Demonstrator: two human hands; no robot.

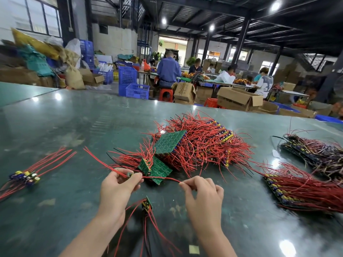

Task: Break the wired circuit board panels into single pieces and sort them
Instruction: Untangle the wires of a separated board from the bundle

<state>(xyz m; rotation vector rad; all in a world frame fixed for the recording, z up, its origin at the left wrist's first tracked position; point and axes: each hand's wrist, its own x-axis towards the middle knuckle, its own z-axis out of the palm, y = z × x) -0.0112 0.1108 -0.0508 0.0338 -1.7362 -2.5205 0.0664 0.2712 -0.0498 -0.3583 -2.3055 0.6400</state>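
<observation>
Green glossy tabletop [74,127] in a busy workshop serves as the workbench. A single small board [130,175] is pinched in the left hand [118,184], while its red wire [161,179] is pinched by the right hand [202,193]. Green panels [159,168] lie just beyond, against a large wired pile [200,143]; sorted pieces [26,177] are kept at far left. If the wire is pulled too hard, it could probably be torn from its solder joint. No writing can be read.

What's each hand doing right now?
Left hand: pinches a small board with red wires.
Right hand: pinches a red wire running from that board.
</observation>
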